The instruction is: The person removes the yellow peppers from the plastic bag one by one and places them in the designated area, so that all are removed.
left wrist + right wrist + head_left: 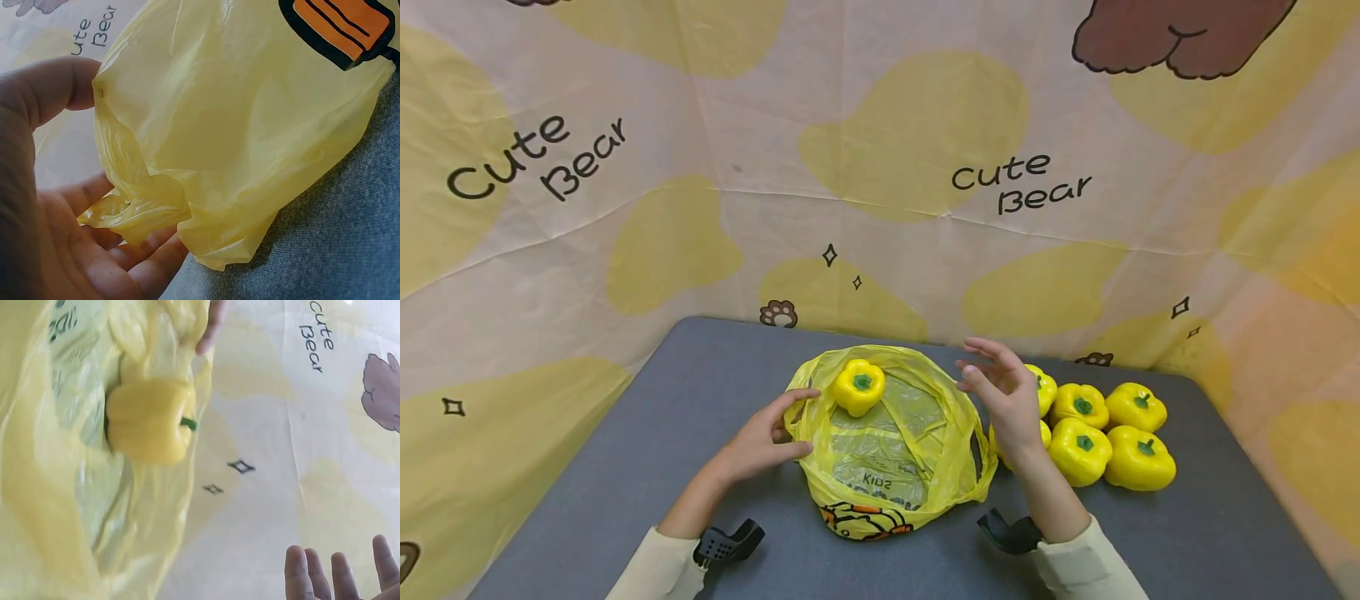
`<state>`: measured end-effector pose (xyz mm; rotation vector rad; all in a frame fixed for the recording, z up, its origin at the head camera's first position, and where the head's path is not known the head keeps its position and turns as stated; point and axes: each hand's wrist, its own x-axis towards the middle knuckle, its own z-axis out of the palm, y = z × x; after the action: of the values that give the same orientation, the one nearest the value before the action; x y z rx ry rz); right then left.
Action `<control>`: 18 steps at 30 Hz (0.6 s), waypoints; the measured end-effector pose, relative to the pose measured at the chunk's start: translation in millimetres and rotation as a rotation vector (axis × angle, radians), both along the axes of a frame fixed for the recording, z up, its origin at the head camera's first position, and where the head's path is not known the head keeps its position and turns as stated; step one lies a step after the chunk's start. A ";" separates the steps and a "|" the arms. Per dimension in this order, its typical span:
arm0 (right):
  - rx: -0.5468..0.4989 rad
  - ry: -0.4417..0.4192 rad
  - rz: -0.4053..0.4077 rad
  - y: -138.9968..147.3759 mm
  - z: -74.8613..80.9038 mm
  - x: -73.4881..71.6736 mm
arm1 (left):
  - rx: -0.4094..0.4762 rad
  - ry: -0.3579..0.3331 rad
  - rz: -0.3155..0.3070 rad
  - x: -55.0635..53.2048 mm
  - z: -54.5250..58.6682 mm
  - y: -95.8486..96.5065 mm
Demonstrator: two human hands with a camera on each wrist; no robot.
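Observation:
A yellow plastic bag [917, 500] lies on the table with its mouth spread wide, its printed front toward me. Inside, by the far left rim, sits a yellow bell pepper [859, 387] with a green stem. My left hand [767, 437] touches the bag's left side with relaxed, spread fingers. In the left wrist view, one fingertip rests on the plastic beside a bunched fold [150, 206]. My right hand [1007, 400] is raised beside the bag's right rim, fingers loosely apart and holding nothing. Behind it, several more yellow bell peppers [1078, 450] stand grouped on the right, some partly hidden.
A grey table [647, 458] bears everything, and a printed cloth [880, 125] hangs right behind its far edge. Black straps [730, 542] sit on both wrists, next to light sleeves [658, 571].

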<state>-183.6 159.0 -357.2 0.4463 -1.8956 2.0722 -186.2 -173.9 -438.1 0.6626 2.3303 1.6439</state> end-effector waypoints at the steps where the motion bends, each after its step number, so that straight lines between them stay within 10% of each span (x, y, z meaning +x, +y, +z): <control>1: -0.008 -0.024 0.013 -5.3 -1.4 -2.7 | -0.002 0.001 0.002 0.0 -0.1 -0.1; 18: 0.118 -0.242 0.037 -75.6 -40.3 -37.0 | 0.001 0.024 0.001 -1.3 -2.3 -0.2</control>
<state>-220.6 83.4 -397.5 0.2683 -2.1704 2.1283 -187.5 -174.1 -440.4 0.6847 2.3476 1.6462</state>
